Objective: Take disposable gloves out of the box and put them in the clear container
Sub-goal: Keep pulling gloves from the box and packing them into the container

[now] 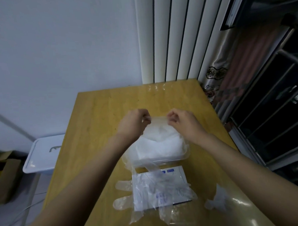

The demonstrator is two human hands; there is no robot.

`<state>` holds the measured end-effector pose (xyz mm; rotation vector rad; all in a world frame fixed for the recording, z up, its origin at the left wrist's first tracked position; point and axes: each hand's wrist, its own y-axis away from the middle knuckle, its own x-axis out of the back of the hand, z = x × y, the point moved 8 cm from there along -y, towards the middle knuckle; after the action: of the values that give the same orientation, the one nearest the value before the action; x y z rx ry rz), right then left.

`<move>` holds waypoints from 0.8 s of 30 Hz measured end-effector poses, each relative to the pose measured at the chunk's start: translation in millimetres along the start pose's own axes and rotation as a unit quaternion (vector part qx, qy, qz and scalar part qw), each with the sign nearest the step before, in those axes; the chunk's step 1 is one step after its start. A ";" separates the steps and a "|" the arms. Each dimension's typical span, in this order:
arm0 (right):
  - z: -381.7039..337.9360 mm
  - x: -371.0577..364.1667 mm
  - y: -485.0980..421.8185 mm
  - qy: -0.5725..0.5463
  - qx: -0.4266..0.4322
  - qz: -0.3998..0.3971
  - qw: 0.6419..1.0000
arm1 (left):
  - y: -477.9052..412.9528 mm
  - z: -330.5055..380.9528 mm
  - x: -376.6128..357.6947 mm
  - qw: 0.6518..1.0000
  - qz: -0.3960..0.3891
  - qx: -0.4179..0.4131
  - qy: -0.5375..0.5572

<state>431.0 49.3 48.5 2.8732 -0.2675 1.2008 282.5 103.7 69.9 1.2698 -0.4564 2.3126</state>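
Wooden table [96, 115], white lidded bin [43, 153] at L w/ cardboard box [8, 179] beside, curtain [229, 70] at R

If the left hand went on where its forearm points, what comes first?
Besides the thin clear glove it pinches, the left hand has a free way over the yellow wooden table to the white radiator; height unclear.

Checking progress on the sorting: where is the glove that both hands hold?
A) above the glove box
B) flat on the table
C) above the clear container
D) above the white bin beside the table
C: the left hand and right hand pinch a thin glove, stretched between them above the clear container.
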 end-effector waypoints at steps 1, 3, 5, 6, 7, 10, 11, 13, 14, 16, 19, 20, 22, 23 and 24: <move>-7.9 11.0 -3.0 -0.008 0.024 0.037 0.999 | -3.5 2.7 8.6 0.999 0.029 -0.005 0.028; -27.4 36.8 -3.0 -0.012 0.084 0.134 0.987 | -7.4 10.5 26.8 0.993 0.094 -0.032 0.070; -46.5 55.3 5.3 0.013 0.154 0.217 0.964 | -5.5 17.0 41.5 0.982 0.136 -0.067 0.112; -53.8 58.4 10.4 0.035 0.184 0.236 0.954 | -2.9 17.5 45.2 0.978 0.145 -0.084 0.121; -58.8 57.0 15.1 0.059 0.212 0.241 0.945 | 0.2 16.0 46.0 0.978 0.144 -0.097 0.119; -56.0 31.4 25.9 0.106 0.267 0.192 0.939 | 8.6 -5.2 30.1 0.987 0.099 -0.095 0.079; -48.9 18.8 27.5 0.114 0.266 0.164 0.943 | 10.7 -13.7 20.4 0.992 0.070 -0.089 0.062; -28.6 -11.1 26.8 0.127 0.244 0.098 0.956 | 13.7 -32.7 -4.9 0.997 -0.010 -0.072 0.024; -19.0 -28.0 26.5 0.134 0.229 0.058 0.962 | 15.3 -41.0 -17.1 0.997 -0.049 -0.061 0.001; -3.0 -59.8 25.7 0.137 0.192 -0.027 0.971 | 17.4 -53.3 -37.4 0.992 -0.107 -0.045 -0.056; 14.3 -90.1 19.9 0.139 0.119 -0.108 0.977 | 16.2 -65.6 -59.4 0.980 -0.159 -0.022 -0.114; 19.1 -98.8 17.6 0.145 0.095 -0.135 0.975 | 15.6 -67.9 -65.8 0.975 -0.177 -0.020 -0.132; 28.7 -113.2 13.6 0.142 0.045 -0.187 0.971 | 15.4 -72.6 -77.8 0.961 -0.222 -0.018 -0.167; 33.4 -118.7 12.6 0.133 0.018 -0.214 0.968 | 15.4 -75.1 -83.3 0.953 -0.240 -0.020 -0.185; 37.6 -123.8 13.0 0.125 -0.005 -0.247 0.961 | 15.6 -77.7 -88.4 0.945 -0.255 -0.025 -0.201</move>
<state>369.9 52.2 -66.3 2.5048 0.4211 1.4096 261.2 108.1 -46.8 1.6172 -0.2672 1.6082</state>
